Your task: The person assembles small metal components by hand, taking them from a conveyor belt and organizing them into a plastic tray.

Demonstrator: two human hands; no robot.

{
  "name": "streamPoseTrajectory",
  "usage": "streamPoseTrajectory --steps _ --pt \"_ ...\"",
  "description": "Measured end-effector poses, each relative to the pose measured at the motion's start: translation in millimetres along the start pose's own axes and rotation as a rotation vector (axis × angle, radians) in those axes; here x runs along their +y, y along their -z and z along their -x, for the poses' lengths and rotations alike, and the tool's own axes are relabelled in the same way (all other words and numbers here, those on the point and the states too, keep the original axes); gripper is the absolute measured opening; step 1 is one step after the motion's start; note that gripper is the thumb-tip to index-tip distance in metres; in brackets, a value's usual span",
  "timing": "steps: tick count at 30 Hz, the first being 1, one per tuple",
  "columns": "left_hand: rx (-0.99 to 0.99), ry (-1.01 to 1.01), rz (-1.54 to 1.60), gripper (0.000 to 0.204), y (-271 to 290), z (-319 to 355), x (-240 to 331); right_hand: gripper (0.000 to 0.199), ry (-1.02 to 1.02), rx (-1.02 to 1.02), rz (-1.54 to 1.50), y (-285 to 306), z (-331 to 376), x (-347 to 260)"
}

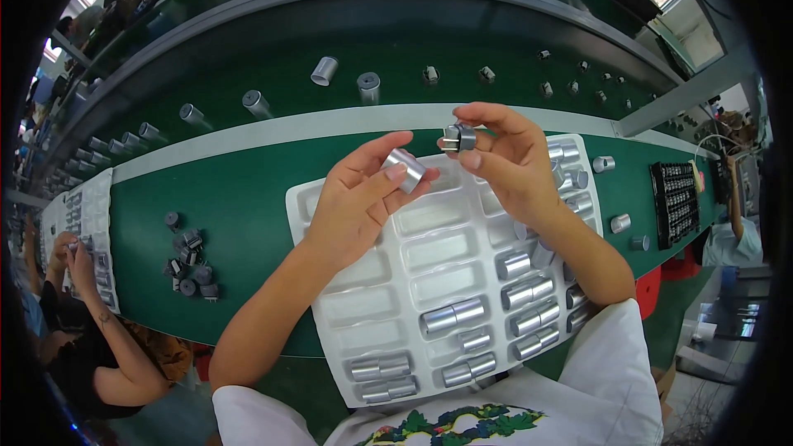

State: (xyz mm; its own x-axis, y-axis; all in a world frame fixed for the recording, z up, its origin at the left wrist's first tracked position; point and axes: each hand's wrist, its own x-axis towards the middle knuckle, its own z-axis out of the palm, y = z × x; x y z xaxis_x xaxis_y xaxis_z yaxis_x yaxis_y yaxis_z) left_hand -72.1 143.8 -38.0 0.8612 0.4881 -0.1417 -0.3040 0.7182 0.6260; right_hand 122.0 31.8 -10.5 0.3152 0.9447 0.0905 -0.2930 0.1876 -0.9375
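My left hand (351,211) grips a silver metal cylinder (405,171) between thumb and fingers, tilted over the tray. Close to its right, my right hand (522,173) pinches a small dark grey round plug piece (466,139) whose flat metal prongs point left. The cylinder and the plug piece are apart. Under both hands lies a white moulded tray (357,307) with long compartments. Silver cylinders (454,315) lie in several compartments, mostly at the right and near side; my right forearm hides some of them.
A pile of dark plug pieces (190,258) lies left of the tray. Beyond the pale rail, silver cylinders (256,104) and small pieces (487,74) stand on a green strip. At right are loose cylinders (620,223) and a black tray (677,202). A co-worker's hands (76,264) work at far left.
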Motion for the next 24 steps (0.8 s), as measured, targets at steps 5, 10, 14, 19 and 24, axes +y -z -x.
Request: streamPoseTrajectory --steps 5,10,14,19,24 --pt "-0.068 0.105 -0.043 0.031 10 -1 -3 0.042 0.278 -0.183 0.426 -3 3 3" --pt "0.072 0.066 -0.133 0.028 5 3 -5 0.047 0.587 -0.232 0.75 -9 8 -11" --pt "0.011 0.079 -0.133 0.025 2 2 -6 0.049 0.733 -0.357 0.934 -13 9 -7" --pt "0.11 0.055 -0.301 0.027 -3 3 -10 0.045 0.78 -0.399 1.015 -18 10 -11" --pt "0.163 0.014 -0.299 0.035 -7 2 -14 0.042 0.785 -0.404 1.188 -21 13 -22"
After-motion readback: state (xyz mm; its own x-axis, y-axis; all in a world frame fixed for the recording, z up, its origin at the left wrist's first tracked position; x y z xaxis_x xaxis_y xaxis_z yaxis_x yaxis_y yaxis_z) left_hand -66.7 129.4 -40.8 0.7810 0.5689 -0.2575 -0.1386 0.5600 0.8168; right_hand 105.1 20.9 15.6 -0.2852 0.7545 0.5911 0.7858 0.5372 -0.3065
